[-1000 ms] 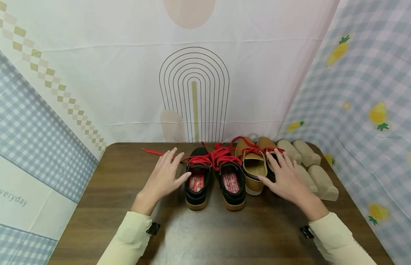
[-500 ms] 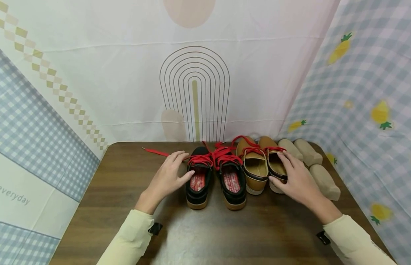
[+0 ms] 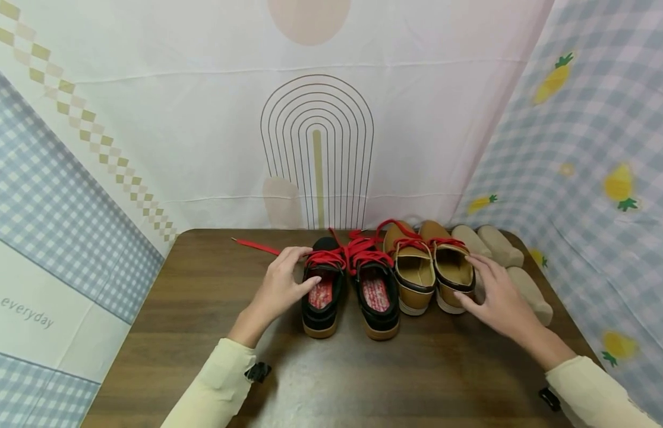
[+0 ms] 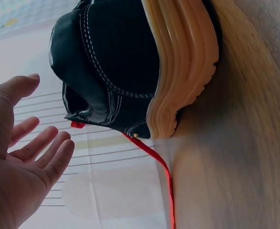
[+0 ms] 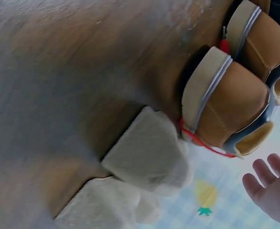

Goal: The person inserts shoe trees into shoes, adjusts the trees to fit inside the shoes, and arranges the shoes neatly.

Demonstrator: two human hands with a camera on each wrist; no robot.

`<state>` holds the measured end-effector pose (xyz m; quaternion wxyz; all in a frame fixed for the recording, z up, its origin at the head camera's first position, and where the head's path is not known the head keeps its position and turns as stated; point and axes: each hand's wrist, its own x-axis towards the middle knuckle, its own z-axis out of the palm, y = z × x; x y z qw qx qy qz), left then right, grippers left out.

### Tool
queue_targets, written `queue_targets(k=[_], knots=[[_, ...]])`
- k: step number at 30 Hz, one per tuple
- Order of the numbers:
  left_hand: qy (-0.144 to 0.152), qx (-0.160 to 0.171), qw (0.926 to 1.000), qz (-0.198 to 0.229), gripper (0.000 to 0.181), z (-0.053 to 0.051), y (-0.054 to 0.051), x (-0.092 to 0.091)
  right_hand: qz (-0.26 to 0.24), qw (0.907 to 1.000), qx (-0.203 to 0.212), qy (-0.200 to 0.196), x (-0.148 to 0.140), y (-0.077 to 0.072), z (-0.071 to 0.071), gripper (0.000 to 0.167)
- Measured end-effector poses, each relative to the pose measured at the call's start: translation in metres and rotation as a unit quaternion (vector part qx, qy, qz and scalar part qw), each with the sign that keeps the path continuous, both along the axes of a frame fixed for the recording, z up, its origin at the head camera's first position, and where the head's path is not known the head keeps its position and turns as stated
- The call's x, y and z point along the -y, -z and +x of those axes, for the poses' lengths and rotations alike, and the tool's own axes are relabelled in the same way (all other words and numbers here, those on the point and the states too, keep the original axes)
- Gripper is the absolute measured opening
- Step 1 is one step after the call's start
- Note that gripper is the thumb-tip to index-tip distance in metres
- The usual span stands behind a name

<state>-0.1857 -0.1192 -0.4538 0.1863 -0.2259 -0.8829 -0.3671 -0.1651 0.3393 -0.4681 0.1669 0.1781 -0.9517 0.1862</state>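
The fingers of the left hand (image 3: 280,291) are spread, thumb apart, and nothing is gripped; just to their right a black shoe (image 3: 319,324) is set, its mate (image 3: 382,326) beyond. The fingers of the right hand (image 3: 499,300) are likewise held wide and without load; just beside them two tan shoes (image 3: 447,296) are lined up, and beige blocks (image 3: 529,291) are partly hidden behind. Heels are turned toward the hands on the tabletop (image 3: 331,386), probably so that each pair is kept together.
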Motion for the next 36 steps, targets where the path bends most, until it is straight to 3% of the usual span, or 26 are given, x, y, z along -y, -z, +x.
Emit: queue_targets(k=[7,18,24,36], knots=[[-0.021,0.018,0.9996,0.007,0.057,-0.004,0.005,-0.004,-0.039,0.9984,0.037,0.018,-0.012,0.008,0.002,0.078],[-0.042,0.061,0.9970,0.025,0.052,-0.013,0.017,-0.006,-0.089,0.9954,0.021,0.029,-0.022,0.023,0.010,0.070],[-0.059,0.082,0.9943,0.033,0.039,-0.015,0.020,-0.008,-0.091,0.9949,0.030,0.032,-0.029,0.027,0.015,0.069],[-0.087,0.062,0.9928,0.054,0.018,-0.017,0.023,-0.013,-0.096,0.9929,0.043,0.055,-0.040,0.036,0.022,0.069]])
